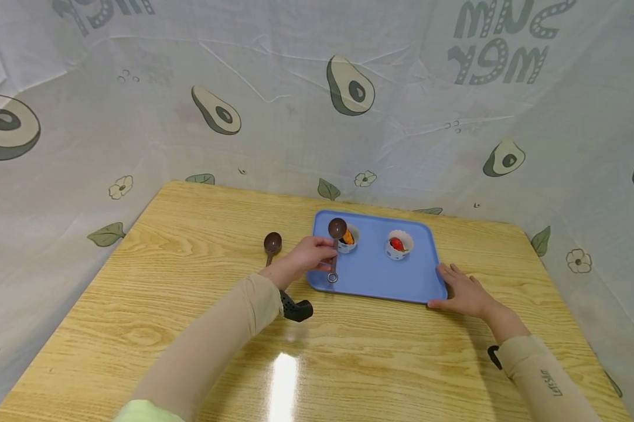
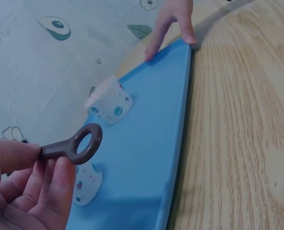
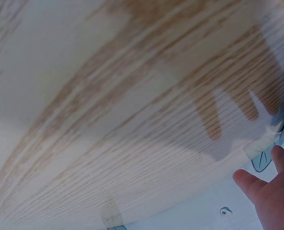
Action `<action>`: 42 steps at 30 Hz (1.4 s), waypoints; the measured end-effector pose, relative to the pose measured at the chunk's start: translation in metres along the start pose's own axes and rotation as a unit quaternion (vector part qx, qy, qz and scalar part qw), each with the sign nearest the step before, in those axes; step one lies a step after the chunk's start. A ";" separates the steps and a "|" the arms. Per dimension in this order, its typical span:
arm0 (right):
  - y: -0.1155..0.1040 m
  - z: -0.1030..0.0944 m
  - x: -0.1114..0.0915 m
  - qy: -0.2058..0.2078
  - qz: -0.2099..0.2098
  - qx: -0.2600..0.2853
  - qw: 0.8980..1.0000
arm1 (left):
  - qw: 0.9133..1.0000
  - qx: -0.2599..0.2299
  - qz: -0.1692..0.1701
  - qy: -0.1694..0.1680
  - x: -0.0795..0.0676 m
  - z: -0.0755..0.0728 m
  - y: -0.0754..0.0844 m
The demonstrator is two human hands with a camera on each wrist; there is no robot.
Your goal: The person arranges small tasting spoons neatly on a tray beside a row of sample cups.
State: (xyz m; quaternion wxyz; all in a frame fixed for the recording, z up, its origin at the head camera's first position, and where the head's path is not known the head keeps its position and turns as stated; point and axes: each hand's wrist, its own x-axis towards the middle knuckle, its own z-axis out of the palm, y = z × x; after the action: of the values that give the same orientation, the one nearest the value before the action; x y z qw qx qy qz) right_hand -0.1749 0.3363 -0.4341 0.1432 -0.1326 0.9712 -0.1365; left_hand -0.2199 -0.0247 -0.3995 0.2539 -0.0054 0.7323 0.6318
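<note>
In the head view my left hand (image 1: pixel 310 253) pinches a brown spoon (image 1: pixel 337 228) by its handle, bowl end away from me, over the left part of a blue tray (image 1: pixel 372 275). The ring-shaped end of that handle sticks out past thumb and fingers in the left wrist view. Behind the spoon bowl stands a white patterned cup (image 1: pixel 352 246) with orange and dark pieces in it, partly hidden. Another cup (image 1: pixel 408 239), holding a red piece, sits farther right on the tray. My right hand (image 1: pixel 467 293) touches the tray's near right corner, thumb and fingers spread along its edges.
A second brown spoon (image 1: pixel 272 242) lies on the wooden table (image 1: pixel 206 328) left of the tray, its handle partly behind my left hand. A pale cloth (image 1: pixel 275 117) with avocado prints hangs behind the table and along its sides.
</note>
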 end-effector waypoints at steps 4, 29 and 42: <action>0.001 0.000 0.000 -0.001 0.001 0.004 1.000 | 1.000 -0.001 0.002 -0.003 0.001 0.003 0.001; 0.005 0.002 0.000 0.002 0.000 0.006 1.000 | 1.000 -0.010 -0.008 -0.022 0.012 0.023 0.006; 0.004 0.004 0.000 0.010 -0.003 0.006 1.000 | 1.000 -0.003 0.003 -0.021 0.018 0.036 0.005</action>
State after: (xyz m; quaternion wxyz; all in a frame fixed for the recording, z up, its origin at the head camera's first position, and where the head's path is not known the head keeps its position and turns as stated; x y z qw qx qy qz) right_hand -0.1742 0.3387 -0.4388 0.1336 -0.1333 0.9715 -0.1436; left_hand -0.2240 0.0155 -0.4044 0.2673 0.0093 0.7246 0.6351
